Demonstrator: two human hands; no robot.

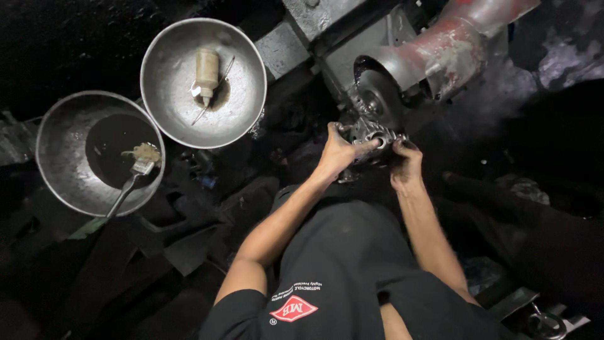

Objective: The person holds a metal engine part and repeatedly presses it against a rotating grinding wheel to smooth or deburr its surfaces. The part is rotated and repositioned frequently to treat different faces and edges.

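Observation:
Both hands grip a greasy metal engine part (375, 135) just below a round grinding wheel (379, 97) on a red and grey machine (448, 50). My left hand (340, 150) wraps the part's left side, with fingers curled over its top. My right hand (406, 162) clasps its right side from below. The part sits close under the wheel; whether it touches the wheel I cannot tell. My dark shirt with a red diamond patch fills the lower middle of the view.
Two metal bowls stand at the left. The upper bowl (170, 94) holds a small pale bottle (206, 74). The lower bowl (56, 157) holds dark liquid and a brush (141, 160). Dark scraps and metal pieces cover the ground around me.

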